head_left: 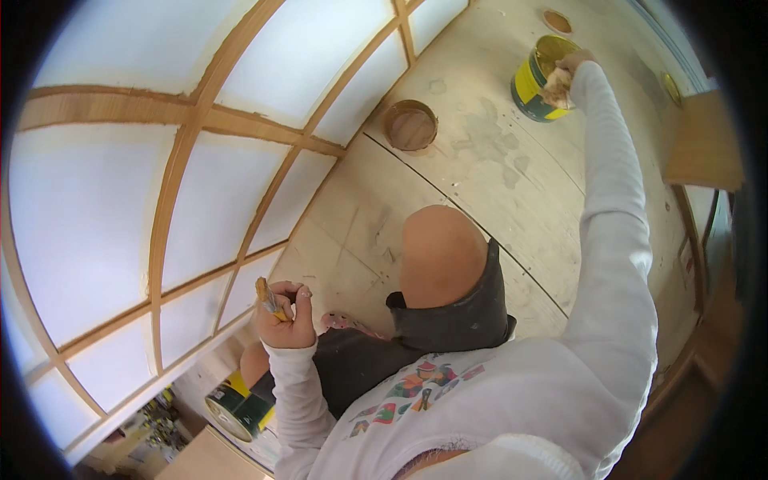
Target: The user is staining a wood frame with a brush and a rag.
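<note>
My left hand (294, 326) is closed around a small paintbrush (263, 290), its brown-stained bristles pointing up beside the framed panel. Far to the right, my right arm is stretched out. My right hand (578, 59) grips a crumpled, stained rag (557, 90) at the rim of a yellow and dark green can (524, 90). The can stands open on the floor, and its inner wall looks yellowish. Whether the fingers also touch the rim is hard to see. A shallow round tub (411, 126) with brown contents sits on the floor between the panel and the can.
A wooden lattice (182, 144) with white panes rises along my left. A round brown lid (557, 22) lies beyond the can. Another green and yellow can (238, 408) is at the lower left. A wooden box-like piece (704, 142) stands at the right. My bent knee (442, 254) is in the middle.
</note>
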{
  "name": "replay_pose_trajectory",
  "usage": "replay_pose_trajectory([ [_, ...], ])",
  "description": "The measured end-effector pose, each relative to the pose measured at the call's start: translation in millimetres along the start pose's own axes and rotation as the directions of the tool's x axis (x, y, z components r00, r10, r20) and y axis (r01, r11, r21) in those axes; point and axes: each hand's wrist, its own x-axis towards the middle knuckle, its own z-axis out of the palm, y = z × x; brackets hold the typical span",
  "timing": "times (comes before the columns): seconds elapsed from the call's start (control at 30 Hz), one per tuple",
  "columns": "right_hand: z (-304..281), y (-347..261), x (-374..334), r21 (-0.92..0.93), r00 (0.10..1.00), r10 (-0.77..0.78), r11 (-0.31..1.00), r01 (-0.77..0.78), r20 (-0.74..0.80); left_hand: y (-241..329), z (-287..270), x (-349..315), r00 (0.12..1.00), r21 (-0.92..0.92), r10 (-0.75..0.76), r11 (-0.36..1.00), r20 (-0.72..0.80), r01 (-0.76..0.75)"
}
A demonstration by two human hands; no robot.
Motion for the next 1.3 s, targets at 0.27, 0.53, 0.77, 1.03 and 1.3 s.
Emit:
replay_pose_trajectory([
  [0.27,31,23,7,0.084,0.969,-0.158,0.981,0.176,-0.190,1,-20,-6,0.995,0.146,0.089,0.985,0.047,-0.095],
  [0.53,45,44,18,0.579,0.998,-0.060,0.815,0.039,0.017,7,-43,-10,0.992,0.237,0.047,0.969,0.115,-0.073],
  [0.77,60,49,-80,0.754,0.985,0.025,0.640,-0.149,0.173,-3,-47,11,0.977,0.274,0.089,0.951,0.195,-0.141],
  [1.03,117,55,-216,0.871,0.945,-0.297,0.490,0.026,0.138,-26,39,46,0.844,0.185,0.038,0.970,0.536,-0.160],
  [1.3,149,22,-313,0.817,0.901,-0.313,0.573,-0.072,0.299,-39,157,54,0.778,-0.085,0.097,0.995,0.621,-0.056],
])
